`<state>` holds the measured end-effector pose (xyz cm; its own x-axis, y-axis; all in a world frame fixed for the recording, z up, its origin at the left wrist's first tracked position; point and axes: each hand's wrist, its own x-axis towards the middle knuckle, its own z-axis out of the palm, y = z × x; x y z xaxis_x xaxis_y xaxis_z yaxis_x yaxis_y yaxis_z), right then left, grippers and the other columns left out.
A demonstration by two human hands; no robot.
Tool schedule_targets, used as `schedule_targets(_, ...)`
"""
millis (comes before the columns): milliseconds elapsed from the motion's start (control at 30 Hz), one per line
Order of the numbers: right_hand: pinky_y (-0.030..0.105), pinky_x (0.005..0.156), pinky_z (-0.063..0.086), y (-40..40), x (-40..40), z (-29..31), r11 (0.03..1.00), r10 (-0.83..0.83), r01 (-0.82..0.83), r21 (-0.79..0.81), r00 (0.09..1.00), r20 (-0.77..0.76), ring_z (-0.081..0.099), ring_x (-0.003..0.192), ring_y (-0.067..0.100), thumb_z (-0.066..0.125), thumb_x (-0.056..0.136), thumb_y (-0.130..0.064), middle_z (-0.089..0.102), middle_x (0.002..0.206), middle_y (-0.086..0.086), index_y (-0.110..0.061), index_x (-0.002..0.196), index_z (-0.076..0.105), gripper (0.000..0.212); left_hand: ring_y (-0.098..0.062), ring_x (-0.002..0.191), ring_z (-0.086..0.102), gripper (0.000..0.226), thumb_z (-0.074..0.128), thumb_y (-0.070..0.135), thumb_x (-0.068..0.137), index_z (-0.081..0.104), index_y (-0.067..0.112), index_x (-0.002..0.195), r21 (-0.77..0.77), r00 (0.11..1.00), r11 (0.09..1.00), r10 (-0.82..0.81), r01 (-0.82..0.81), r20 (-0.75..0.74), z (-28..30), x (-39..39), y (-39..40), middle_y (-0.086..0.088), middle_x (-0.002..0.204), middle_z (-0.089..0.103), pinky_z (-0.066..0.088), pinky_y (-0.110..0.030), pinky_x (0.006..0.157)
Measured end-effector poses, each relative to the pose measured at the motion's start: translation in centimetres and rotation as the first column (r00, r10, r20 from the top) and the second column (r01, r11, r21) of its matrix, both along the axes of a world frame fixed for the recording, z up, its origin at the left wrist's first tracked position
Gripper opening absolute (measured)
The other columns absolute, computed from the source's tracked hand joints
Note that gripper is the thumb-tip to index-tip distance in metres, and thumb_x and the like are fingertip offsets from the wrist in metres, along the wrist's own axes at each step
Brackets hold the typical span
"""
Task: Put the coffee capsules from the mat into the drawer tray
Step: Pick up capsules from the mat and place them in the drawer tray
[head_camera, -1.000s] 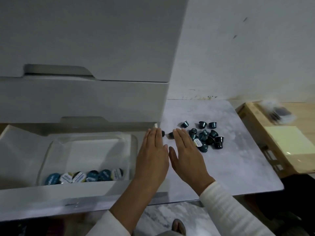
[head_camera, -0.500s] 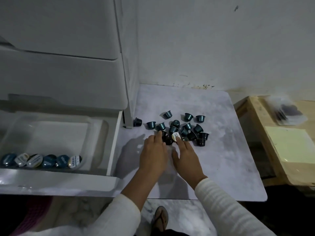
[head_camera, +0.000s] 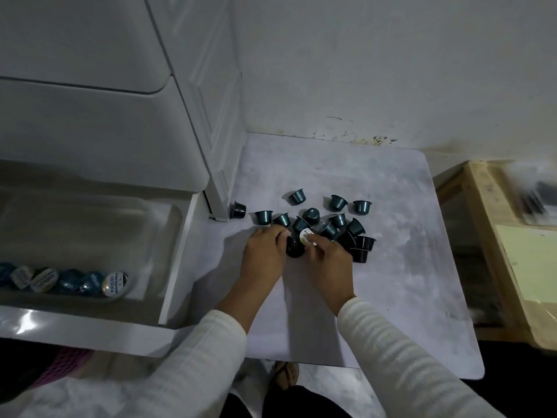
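Note:
Several dark teal coffee capsules (head_camera: 331,220) lie in a loose pile on the pale marbled mat (head_camera: 398,267); one stray capsule (head_camera: 238,210) rests by the cabinet's foot. My left hand (head_camera: 265,257) is at the pile's near-left edge, its fingers curled down against a dark capsule (head_camera: 294,248). My right hand (head_camera: 330,260) pinches a capsule with a white foil lid (head_camera: 305,236). The clear tray (head_camera: 170,218) sits in the open drawer at the left, with a row of capsules (head_camera: 69,280) along its near side.
A white drawer cabinet (head_camera: 120,116) stands above the open drawer (head_camera: 90,330). A wooden box (head_camera: 476,236) at the right carries yellow paper (head_camera: 530,260) and a plastic bag (head_camera: 539,197). A sandalled foot (head_camera: 284,375) shows below the mat's front edge.
My view swung right, off the drawer and toward the mat. Both hands reached forward from flat and apart to the near edge of the pile, and their fingers curled onto capsules.

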<state>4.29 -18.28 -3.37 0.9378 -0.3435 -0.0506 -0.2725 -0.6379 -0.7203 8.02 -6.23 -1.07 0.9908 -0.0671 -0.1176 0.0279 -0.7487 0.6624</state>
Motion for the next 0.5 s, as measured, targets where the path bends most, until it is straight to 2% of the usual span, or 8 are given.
schedule_targets(133, 0.013, 0.071, 0.037, -0.07, 0.3, 0.38, 0.996, -0.072, 0.073, 0.06, 0.997, -0.02, 0.059, 0.077, 0.015, 0.061, 0.086, -0.013, 0.068, 0.092, 0.011, -0.015, 0.103, 0.071, 0.021, -0.017, 0.079, 0.064, 0.019, 0.055, 0.022, 0.091, 0.069, 0.011, 0.098, -0.074, 0.997, 0.995, 0.065, -0.068, -0.035, 0.12, -0.18, 0.19, -0.01, 0.09, 0.072, 0.047, -0.023, 0.073)
schedule_targets(233, 0.013, 0.076, 0.041, 0.18, 0.39, 0.72, 0.972, -0.156, 0.16, 0.17, 0.987, -0.033, 0.062, 0.081, 0.014, 0.064, 0.083, -0.011, 0.071, 0.095, 0.009, -0.013, 0.099, 0.073, 0.019, -0.01, 0.081, 0.064, 0.015, 0.06, 0.017, 0.088, 0.071, 0.011, 0.097, -0.126, 0.99, 0.984, 0.116, -0.125, -0.076, 0.25, -0.46, 0.4, -0.005, 0.094, 0.073, 0.042, -0.011, 0.075)
schedule_targets(400, 0.023, 0.083, 0.049, 0.59, 0.58, 1.0, 0.874, -0.289, 0.306, 0.377, 0.952, -0.102, 0.062, 0.082, 0.012, 0.066, 0.081, -0.006, 0.072, 0.097, 0.008, -0.01, 0.096, 0.073, 0.017, -0.006, 0.078, 0.061, 0.014, 0.064, 0.006, 0.083, 0.073, 0.01, 0.093, -0.203, 0.969, 0.951, 0.209, -0.234, -0.135, 0.11, -0.72, 0.81, -0.006, 0.094, 0.074, 0.042, -0.007, 0.074)
schedule_targets(500, 0.024, 0.076, 0.052, 0.68, 0.6, 1.05, 0.842, -0.339, 0.352, 0.409, 0.935, -0.108, 0.061, 0.073, 0.009, 0.065, 0.081, -0.007, 0.073, 0.092, 0.008, -0.013, 0.091, 0.074, 0.015, -0.005, 0.078, 0.061, 0.016, 0.062, 0.004, 0.084, 0.073, 0.011, 0.093, -0.246, 0.959, 0.931, 0.236, -0.27, -0.158, 0.43, -0.7, 0.91, -0.005, 0.094, 0.073, 0.042, -0.008, 0.073)
